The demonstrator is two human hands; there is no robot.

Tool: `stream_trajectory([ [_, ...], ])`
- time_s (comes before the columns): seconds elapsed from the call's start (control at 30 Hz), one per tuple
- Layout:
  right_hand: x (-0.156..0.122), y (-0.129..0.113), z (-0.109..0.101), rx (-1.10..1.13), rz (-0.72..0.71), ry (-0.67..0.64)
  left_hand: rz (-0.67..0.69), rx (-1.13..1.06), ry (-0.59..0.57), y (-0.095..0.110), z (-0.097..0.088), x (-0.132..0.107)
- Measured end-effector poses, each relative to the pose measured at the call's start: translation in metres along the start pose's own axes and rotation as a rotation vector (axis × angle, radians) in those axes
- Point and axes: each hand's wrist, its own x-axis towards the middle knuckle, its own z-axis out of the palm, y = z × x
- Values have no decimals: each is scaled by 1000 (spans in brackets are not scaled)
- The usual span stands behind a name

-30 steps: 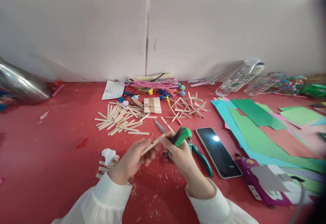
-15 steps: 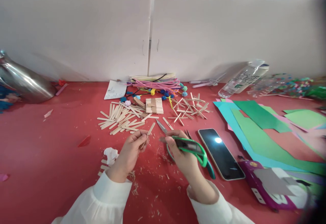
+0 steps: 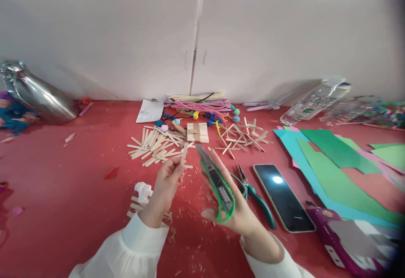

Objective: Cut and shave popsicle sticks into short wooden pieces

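My left hand (image 3: 164, 187) pinches a wooden craft stick (image 3: 184, 153) by its lower end, holding it nearly upright above the red table (image 3: 63, 210). My right hand (image 3: 234, 210) lies palm up with fingers stretched out, and a green utility knife (image 3: 217, 181) rests on it, its blade pointing away toward the stick pile. The two hands are a short way apart. Wood shavings (image 3: 190, 223) are scattered on the table under them.
A pile of loose sticks (image 3: 156, 145), a small stick panel (image 3: 198, 132), crossed stick shapes (image 3: 242, 136) and pipe cleaners (image 3: 204, 105) lie ahead. Green pliers (image 3: 256, 195), a phone (image 3: 283, 195), coloured paper sheets (image 3: 335, 164), a purple tool (image 3: 348, 244), a plastic bottle (image 3: 316, 98) sit right. A metal flask (image 3: 38, 94) lies left.
The hands have parted. The left hand lifted the stick away and upright. The right hand turned palm up and opened, so the knife now rests flat with its blade pointing away.
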Motion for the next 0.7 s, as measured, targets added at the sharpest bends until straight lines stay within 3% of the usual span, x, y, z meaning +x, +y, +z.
stream_trajectory([
  [0.2, 9, 5, 12, -323, -12, 44, -183, -131, -156, -5, 4, -7],
  [0.33, 10, 8, 11, -386, -8, -94, -273, -182, -277, -6, 2, -5],
  [0.47, 8, 12, 8, -350, 0, -215, -261, -213, -297, -5, 1, -3],
  [0.57, 9, 14, 11, -177, 53, -103, -262, -232, -243, -3, 2, -2],
  [0.7, 14, 10, 18, 211, 352, 170, -162, -194, -133, 1, 2, -1],
])
